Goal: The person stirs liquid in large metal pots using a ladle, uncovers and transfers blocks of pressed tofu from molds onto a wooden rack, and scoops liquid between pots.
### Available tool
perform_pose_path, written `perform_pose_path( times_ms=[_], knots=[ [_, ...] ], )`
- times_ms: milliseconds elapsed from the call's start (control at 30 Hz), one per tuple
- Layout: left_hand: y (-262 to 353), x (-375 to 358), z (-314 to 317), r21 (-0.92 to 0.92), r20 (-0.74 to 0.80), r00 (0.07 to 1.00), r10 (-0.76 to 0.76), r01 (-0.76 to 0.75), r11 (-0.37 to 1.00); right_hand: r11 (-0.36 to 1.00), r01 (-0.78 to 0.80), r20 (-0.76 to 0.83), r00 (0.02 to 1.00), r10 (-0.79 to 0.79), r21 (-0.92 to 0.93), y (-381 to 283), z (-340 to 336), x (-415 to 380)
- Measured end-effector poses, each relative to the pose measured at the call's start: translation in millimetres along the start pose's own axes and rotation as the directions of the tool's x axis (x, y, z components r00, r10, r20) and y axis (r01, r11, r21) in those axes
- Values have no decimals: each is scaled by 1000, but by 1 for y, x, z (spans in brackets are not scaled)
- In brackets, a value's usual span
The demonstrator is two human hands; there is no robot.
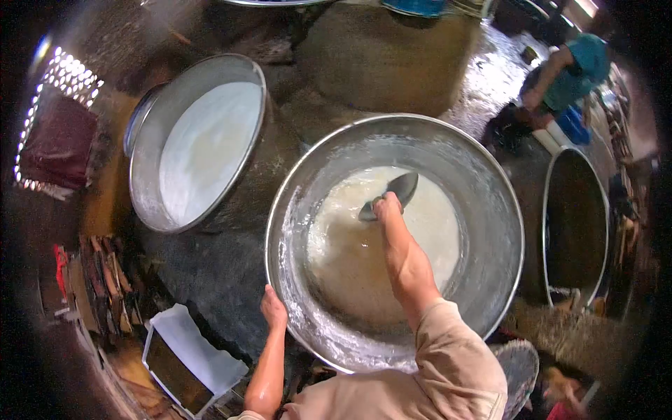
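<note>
A large round metal basin [483, 210] stands right in front of me, with cloudy whitish liquid [427, 241] in its bottom and pale residue smeared along the walls. Reaching into it, my right hand [388, 206] is closed on a dark, oval scoop [404, 186] held at the liquid's surface. Part of the scoop is hidden behind my fingers. At the basin's left front side, my left hand [274, 309] grips the rim, its fingers partly out of sight.
A second metal basin [150, 164] with white liquid stands at the left. Along the right is a dark oval tub [575, 224]; beyond it another person [570, 73] bends forward. Stacked wood [108, 287] and a white-topped container [196, 350] are at lower left.
</note>
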State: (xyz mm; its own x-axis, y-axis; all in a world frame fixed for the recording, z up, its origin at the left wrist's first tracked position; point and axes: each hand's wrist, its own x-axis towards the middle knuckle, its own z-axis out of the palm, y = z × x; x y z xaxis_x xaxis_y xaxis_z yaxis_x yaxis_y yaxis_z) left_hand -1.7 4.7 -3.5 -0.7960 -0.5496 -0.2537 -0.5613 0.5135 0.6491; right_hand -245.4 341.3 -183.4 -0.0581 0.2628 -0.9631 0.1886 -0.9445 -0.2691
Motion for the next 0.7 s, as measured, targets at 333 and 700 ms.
perform_pose_path(
  times_ms=[333,700],
  knots=[
    [-23,14,5,-53,112,994,19,-13,998,965,100,87,988,-125,242,87,-309,-14],
    [-11,4,0,125,57,998,-14,6,992,604,-493,265,863,429,627,144,-345,-39]
  ],
)
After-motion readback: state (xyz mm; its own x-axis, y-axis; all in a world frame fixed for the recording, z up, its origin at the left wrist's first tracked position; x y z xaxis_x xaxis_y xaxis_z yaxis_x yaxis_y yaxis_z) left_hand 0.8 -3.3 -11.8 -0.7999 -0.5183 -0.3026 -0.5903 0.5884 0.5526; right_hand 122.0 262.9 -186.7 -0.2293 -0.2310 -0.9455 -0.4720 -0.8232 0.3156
